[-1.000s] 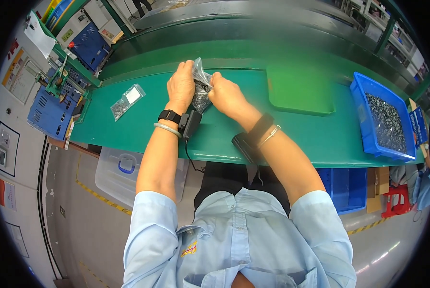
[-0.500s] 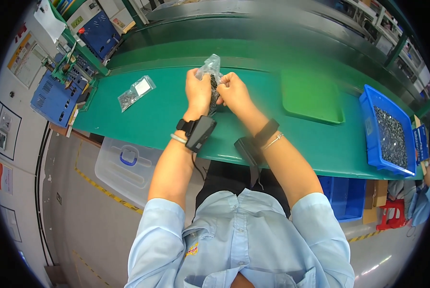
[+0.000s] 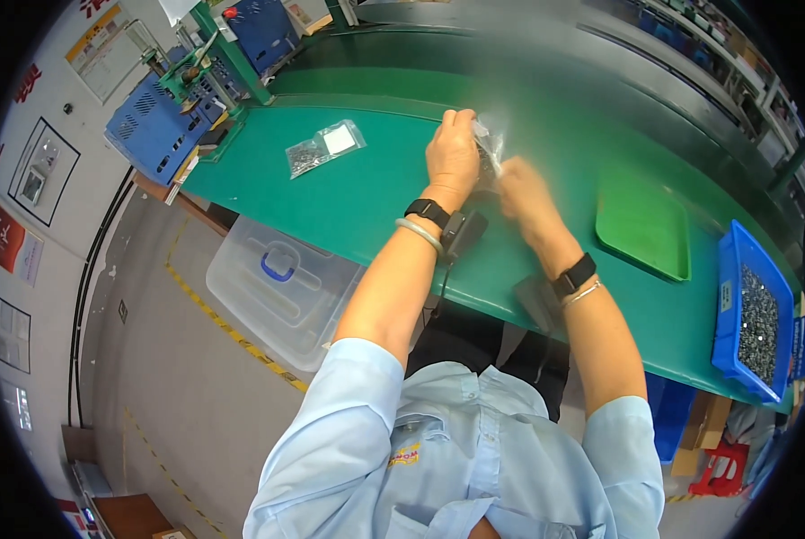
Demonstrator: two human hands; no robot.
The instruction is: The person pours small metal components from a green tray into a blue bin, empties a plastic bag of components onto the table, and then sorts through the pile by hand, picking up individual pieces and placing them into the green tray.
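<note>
A clear plastic bag [image 3: 490, 144] with small dark pieces in it is held up over the green worktop. My left hand [image 3: 454, 154] is closed on its left side and hides part of it. On the bag's other side, my right hand [image 3: 526, 196] is blurred by motion, its fingers bent in at the bag's lower right edge. Farther left on the worktop lies a second clear bag [image 3: 323, 149], holding small dark pieces and a white label.
To the right is a shallow green tray [image 3: 643, 223], then a blue bin [image 3: 735, 337] of small dark pieces. A green hand press [image 3: 191, 76] and a blue crate [image 3: 155, 130] stand at the far left. Below the front edge sits a clear lidded box [image 3: 272, 296].
The whole view has swung, so the worktop sits farther right and tilted. My right hand has dropped lower beside the bag and blurred. My left hand keeps its hold.
</note>
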